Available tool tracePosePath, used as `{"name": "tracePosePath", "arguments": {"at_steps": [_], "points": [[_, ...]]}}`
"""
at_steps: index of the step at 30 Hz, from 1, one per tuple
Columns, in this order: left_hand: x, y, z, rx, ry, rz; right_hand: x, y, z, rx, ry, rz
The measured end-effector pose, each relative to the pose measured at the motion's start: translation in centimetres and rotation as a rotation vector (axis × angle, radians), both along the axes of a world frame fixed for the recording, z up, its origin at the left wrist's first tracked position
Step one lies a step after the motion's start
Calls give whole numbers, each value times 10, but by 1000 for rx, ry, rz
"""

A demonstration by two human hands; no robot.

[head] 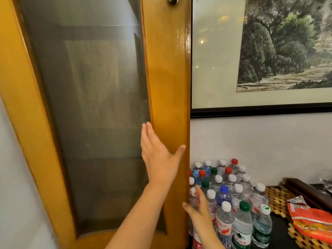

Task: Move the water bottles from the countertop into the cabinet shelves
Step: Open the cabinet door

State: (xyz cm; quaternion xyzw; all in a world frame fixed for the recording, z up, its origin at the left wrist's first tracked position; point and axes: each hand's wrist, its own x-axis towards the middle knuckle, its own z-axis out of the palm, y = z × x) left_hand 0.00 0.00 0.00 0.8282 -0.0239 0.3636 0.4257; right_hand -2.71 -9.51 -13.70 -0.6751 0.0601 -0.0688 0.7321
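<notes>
A person's left hand (158, 157) lies flat against the wooden frame of a glass-panelled cabinet door (168, 87), fingers straight and together, thumb spread towards the door's right edge; this grip has hold of nothing and simply presses on the wood, a posture that suggests the door is being steadied or swung by the palm rather than by its metal knob (173, 0), which sits far up at the top of the view. Lower and nearer, the right hand (198, 205) reaches in beside the door's edge among the water bottles (231, 200), its fingers loosely extended and touching or almost touching the clear bottle (193, 196) nearest the cabinet; whether that grip has closed on the bottle cannot be told, since the fingers look open and the bottle's far side is hidden. The bottles stand upright and packed close on the dark tabletop (280, 229) just right of the cabinet, with white, red, green and blue caps, none of them yet on a shelf. Through the smoked glass (93, 97) the shelves show only dimly, and their contents cannot be made out. Crowded against the door's edge as they are, the bottles look placed for short transfers into the cabinet. To the right lie a woven mat (277, 200) and an orange snack packet (312, 220); a framed landscape painting (285, 44) hangs on the wall above.
</notes>
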Motion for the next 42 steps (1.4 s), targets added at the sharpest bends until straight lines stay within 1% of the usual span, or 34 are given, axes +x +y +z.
{"name": "tracePosePath", "arguments": {"at_steps": [2,5,7,11,15,18,23,27,32,38,42], "points": [[9,-18,6,58,-47,73,6,4,2,-42,-20,30],[20,-39,10,84,-33,132,11,11,4,-108,-20,113],[29,-42,11,91,-21,191,15,10,3,-140,-18,125],[44,-42,19,52,-3,258,23,8,9,-147,-33,156],[46,-44,16,127,-9,309,26,4,9,-190,-39,193],[47,-47,17,126,14,337,25,-4,9,-147,-29,206],[41,-45,23,137,27,329,24,-10,10,-40,-13,227],[30,-44,21,126,4,335,22,-13,1,-63,-56,158],[13,-38,16,140,-34,308,32,-11,10,-69,-21,245],[0,-32,13,159,-42,276,29,-6,6,-95,-44,225],[-7,-34,9,204,-1,287,16,-5,7,-119,-68,229]]}}
